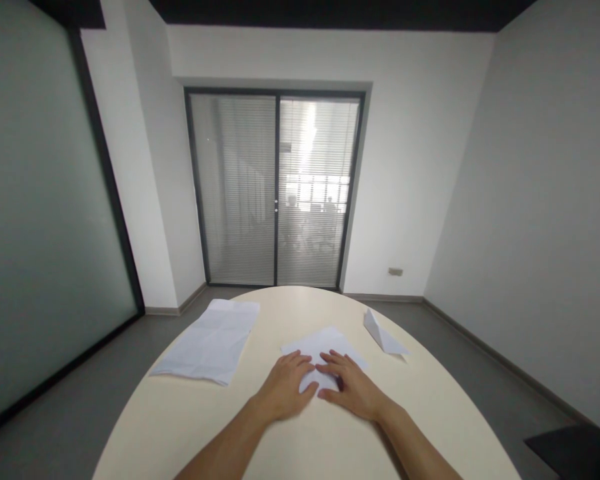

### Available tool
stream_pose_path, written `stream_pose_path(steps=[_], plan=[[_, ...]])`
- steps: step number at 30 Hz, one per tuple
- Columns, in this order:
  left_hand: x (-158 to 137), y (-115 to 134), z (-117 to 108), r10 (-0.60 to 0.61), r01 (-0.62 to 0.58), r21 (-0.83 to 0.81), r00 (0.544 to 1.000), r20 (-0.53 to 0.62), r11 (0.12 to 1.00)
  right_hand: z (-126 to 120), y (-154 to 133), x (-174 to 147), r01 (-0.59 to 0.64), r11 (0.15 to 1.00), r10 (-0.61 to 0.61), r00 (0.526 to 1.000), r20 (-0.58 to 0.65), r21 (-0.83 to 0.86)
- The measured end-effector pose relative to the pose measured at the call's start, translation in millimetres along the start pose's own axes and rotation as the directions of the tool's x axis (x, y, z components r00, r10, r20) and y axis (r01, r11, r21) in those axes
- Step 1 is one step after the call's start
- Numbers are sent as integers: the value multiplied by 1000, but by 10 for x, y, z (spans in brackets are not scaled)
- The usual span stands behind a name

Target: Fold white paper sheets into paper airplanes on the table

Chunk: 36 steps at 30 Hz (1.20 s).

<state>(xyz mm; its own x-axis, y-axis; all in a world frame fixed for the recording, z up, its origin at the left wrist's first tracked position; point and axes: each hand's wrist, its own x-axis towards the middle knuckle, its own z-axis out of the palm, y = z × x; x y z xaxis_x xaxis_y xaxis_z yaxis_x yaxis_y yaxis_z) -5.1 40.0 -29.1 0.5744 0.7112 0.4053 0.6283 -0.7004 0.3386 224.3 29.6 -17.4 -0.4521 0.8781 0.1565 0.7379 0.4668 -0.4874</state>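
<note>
A white sheet of paper (325,341) lies on the round table (300,450) in front of me, its far edge coming to a blunt point. My left hand (289,388) rests on the left part of this paper, fingers stretched out and thumb pointing inward. On its right part lies my right hand (351,385), fingers spread, thumb close to the left one. Both palms hide much of the sheet, so I cannot tell how it is folded beneath them.
Left on the table is a larger stack or sheet of white paper (205,343) with faint creases. A folded white paper piece (384,335) stands near the right edge. Beyond are a glass door with blinds (277,193) and a dark object (577,450) at lower right.
</note>
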Motion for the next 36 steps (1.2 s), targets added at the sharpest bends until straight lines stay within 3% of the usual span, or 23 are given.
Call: stream_pose_path(steps=[4,10,17,21,27,33,36], plan=[[25,57,-79,3,-4,-52,1000,-30,999,-1,-20,-3,3,1000,-2,1000,-21,23],[21,44,-141,-92,86,-109,995,-44,990,-19,-97,8,-24,998,26,999,-35,51],[61,-55,-68,-269,263,-90,961,-63,961,-27,-119,29,17,999,-16,999,-37,34],[99,-116,-10,-308,303,-69,948,-76,951,9,-62,40,53,998,-52,998,-29,16],[93,-118,9,-300,300,-18,948,-107,954,18,-63,21,116,993,-111,986,-126,36],[71,-138,12,-216,228,73,966,-141,971,8,-168,-7,102,993,-108,989,-97,-65],[83,-129,5,-200,206,92,977,-77,974,0,-224,-13,135,988,-140,988,-65,-80]])
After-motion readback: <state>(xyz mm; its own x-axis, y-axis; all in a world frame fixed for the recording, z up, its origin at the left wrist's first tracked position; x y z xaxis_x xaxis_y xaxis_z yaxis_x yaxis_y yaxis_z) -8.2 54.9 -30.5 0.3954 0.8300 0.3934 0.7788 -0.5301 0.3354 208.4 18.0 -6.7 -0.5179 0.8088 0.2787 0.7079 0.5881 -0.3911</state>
